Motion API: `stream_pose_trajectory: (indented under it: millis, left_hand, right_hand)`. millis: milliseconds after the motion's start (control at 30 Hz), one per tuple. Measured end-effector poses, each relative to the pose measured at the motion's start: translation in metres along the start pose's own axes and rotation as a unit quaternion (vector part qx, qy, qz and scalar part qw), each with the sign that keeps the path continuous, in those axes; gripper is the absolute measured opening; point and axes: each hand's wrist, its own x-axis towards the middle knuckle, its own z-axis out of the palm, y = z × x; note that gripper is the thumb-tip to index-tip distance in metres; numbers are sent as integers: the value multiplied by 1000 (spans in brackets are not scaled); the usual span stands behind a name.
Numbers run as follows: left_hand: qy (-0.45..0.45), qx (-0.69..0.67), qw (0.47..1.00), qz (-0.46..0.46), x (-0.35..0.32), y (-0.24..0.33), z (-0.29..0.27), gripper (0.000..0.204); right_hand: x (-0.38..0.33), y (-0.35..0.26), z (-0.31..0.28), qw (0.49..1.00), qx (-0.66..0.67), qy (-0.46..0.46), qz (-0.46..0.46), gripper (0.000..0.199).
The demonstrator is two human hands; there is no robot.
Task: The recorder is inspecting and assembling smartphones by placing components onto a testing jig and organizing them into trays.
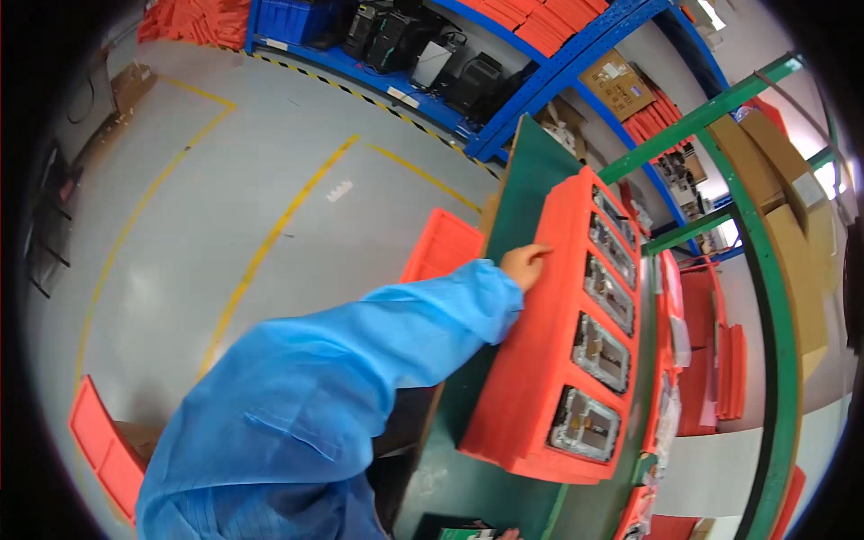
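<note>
On the green workbench lies a long stack of red foam trays. Its top tray carries a row of several rectangular electronic parts with metal frames and dark edges. My left hand, in a blue sleeve, is at the stack's left long edge, near its far half. Its fingers are curled against the foam rim. Only a sliver of what looks like my right hand shows at the bottom edge, beside a dark item with a green label; its fingers are cut off.
Green metal posts rise along the right, with cardboard boxes behind. A blue shelf with black equipment stands at the back. Red trays sit left of the bench, and another red tray stands at lower left.
</note>
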Motion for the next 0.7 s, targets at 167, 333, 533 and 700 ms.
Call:
stream_pose_trajectory:
  millis: [167, 333, 533, 700]
  left_hand:
    - [76, -201, 976, 32, -47, 40, -71, 28]
    - [139, 289, 947, 9, -170, -125, -182, 32]
    - [-124, 502, 823, -234, -285, -203, -167, 54]
    - [-252, 453, 745, -421, -279, -250, -158, 54]
  right_hand:
    - [12, 3, 18, 993, 86, -87, 3, 35]
    - [24, 21, 50, 976, 169, -119, 67, 37]
    - [37, 15, 33, 983, 161, -43, 73, 37]
    - [32, 9, 27, 986, 152, 12, 65, 36]
